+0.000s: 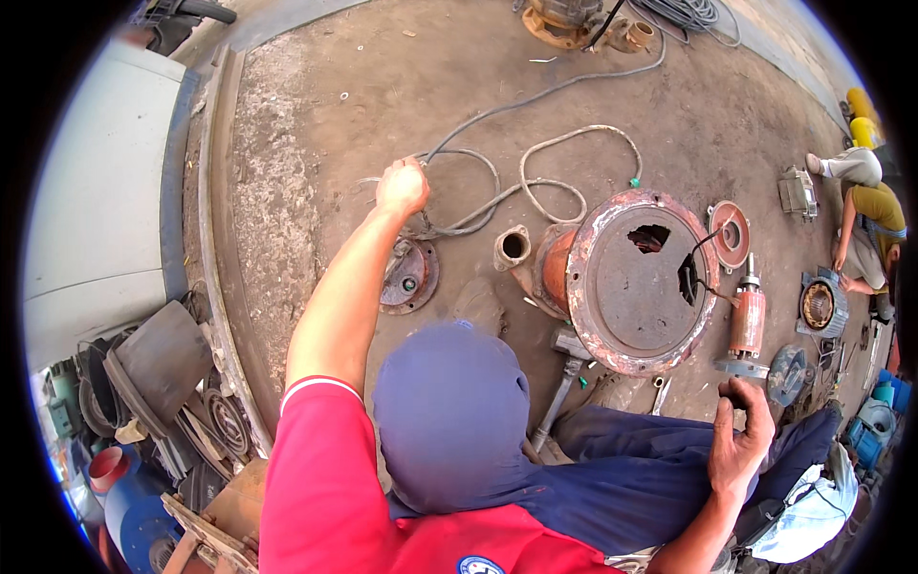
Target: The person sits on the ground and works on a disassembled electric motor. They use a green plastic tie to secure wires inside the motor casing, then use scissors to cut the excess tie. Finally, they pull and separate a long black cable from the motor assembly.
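My left hand (403,187) is closed in a fist round a grey cable (483,165), with thin strands poking out on its left side. The cable loops over the ground beside it. Below the hand, partly behind my left forearm, lies a round rusty flanged cover (418,277). My right hand (740,442) is raised at the lower right with curled fingers; a dark patch shows at its top, and whatever it may hold cannot be made out. Just beyond it lies a rotor (749,320) with a shaft. A large rusty motor housing (636,287) stands between the hands, its plate broken through by two holes.
A sledgehammer (566,368) and a wrench (661,394) lie near the housing. A reddish ring (730,236) sits to its right. At the far right another person (865,220) bends over a blue stator housing (822,304). A pale metal panel (105,191) borders the left, above piled scrap.
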